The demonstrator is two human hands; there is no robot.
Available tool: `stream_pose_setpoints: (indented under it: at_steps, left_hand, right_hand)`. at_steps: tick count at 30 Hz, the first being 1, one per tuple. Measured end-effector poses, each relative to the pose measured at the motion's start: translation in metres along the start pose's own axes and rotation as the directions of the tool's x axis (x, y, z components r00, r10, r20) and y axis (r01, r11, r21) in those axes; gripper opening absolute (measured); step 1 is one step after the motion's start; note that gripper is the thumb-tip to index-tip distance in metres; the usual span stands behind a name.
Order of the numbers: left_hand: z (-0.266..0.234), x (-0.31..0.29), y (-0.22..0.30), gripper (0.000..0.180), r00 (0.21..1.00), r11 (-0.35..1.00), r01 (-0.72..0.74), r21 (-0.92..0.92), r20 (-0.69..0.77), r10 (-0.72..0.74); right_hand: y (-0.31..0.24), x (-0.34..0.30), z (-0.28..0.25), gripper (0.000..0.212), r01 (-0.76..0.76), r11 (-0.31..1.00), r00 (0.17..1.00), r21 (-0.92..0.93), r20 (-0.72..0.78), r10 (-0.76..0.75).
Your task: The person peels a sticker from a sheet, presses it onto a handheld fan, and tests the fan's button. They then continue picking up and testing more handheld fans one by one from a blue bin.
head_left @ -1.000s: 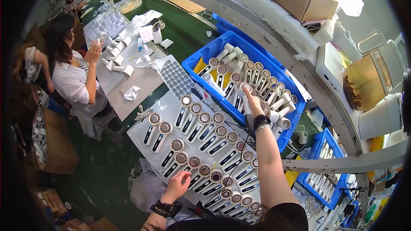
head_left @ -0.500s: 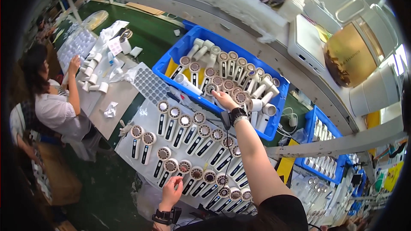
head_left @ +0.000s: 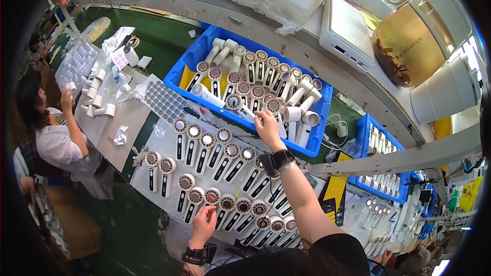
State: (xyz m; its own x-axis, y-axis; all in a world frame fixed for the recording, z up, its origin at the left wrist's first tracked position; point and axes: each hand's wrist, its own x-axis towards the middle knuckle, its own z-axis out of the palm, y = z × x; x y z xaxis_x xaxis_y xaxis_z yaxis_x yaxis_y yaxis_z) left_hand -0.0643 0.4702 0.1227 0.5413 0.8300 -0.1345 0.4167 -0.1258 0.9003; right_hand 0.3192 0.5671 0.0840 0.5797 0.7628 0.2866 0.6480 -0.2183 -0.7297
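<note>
At the near side of a blue bin (head_left: 172,84), my right hand (head_left: 268,129) has its fingers closed on the handle end of a white handheld fan (head_left: 233,103). The fan's round grille head points left and rests among other fans in the bin. My left hand (head_left: 204,223) hovers low over the worktable, its fingers loosely bent and apart, with nothing visible in them. Just beyond its fingertips lie the front fans, one with a reddish centre (head_left: 212,196). Several rows of fans with dark handle panels, such as this back-row fan (head_left: 193,132), cover the table.
A grey dimpled tray (head_left: 164,99) lies left of the bin. Above, a shelf (head_left: 240,19) carries a white box (head_left: 348,33) and a glass jug (head_left: 409,46). Another blue bin (head_left: 364,128) stands at right. A co-worker (head_left: 61,135) sits at left handling white parts.
My right hand has drawn back slightly toward the bin's near edge and closed on a fan's handle. My left hand stays near the front row. The whole view has shifted a little.
</note>
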Motion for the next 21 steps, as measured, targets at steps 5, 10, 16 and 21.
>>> stream_pose_setpoints:
  at_steps: [5,10,16,21]
  left_hand:
    - [0.0,-0.002,-0.003,0.017,1.0,1.0,0.014,-0.01,0.02,-0.013]
    - [0.005,0.001,0.007,0.018,0.997,0.995,-0.072,0.069,-0.002,0.072]
    - [-0.001,-0.014,0.01,0.018,1.0,0.996,0.014,0.087,0.01,-0.014]
    - [-0.006,-0.037,-0.012,0.018,0.998,0.996,0.067,0.062,-0.016,-0.066]
  right_hand:
    - [-0.016,-0.007,-0.012,0.02,0.022,0.993,0.999,0.115,0.03,-0.026]
    - [-0.035,0.059,0.052,0.024,0.082,0.976,0.979,0.203,0.166,-0.117]
    - [-0.042,0.116,0.145,0.038,0.203,0.975,0.932,-0.091,0.323,-0.164]
    - [-0.069,0.132,0.162,0.054,0.022,0.946,0.809,-0.323,0.562,0.173]
